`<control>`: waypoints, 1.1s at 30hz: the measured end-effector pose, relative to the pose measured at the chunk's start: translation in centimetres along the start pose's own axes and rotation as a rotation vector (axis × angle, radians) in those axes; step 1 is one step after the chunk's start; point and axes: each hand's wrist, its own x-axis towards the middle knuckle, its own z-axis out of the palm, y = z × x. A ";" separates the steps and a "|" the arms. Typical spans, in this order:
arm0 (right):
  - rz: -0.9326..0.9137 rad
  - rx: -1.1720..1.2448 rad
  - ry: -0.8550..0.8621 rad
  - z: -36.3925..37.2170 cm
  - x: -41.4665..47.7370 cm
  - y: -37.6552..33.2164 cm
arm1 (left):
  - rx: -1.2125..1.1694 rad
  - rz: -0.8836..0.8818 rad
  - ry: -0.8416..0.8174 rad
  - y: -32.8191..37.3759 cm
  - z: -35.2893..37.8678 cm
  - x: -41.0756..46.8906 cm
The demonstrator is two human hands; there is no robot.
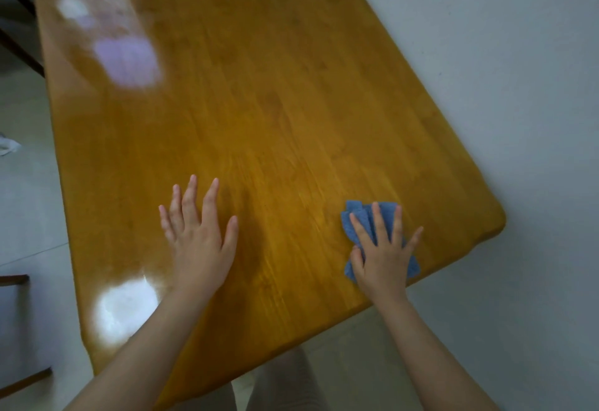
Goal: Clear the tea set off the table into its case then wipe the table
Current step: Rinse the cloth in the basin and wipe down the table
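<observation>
Judging by the bare wooden table (275,118), with no tea set or case anywhere in view, the clearing part looks done and the wiping is the step in hand, though how much of the top is left to wipe cannot be told. The right hand (385,248) lies flat with fingers spread, pressing a crumpled blue cloth (356,216) onto the table near its near right corner. The left hand (197,232) rests flat and relaxed, holding nothing, toward the near left edge.

Dim, blurred; glare on table (259,118)
</observation>
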 end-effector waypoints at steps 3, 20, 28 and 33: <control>0.179 0.090 -0.016 0.5 0.1 0.0 | -0.004 -0.014 0.006 0.4 0.2 -0.2; 0.201 0.901 0.145 -2.1 2.0 -7.0 | -0.001 -0.059 0.046 1.3 0.5 0.6; 0.495 0.573 0.286 -1.3 5.5 12.0 | 0.008 -0.011 -0.003 2.1 1.4 0.0; 0.575 0.517 0.227 -0.2 9.6 16.1 | 0.036 0.078 -0.038 2.6 2.1 0.2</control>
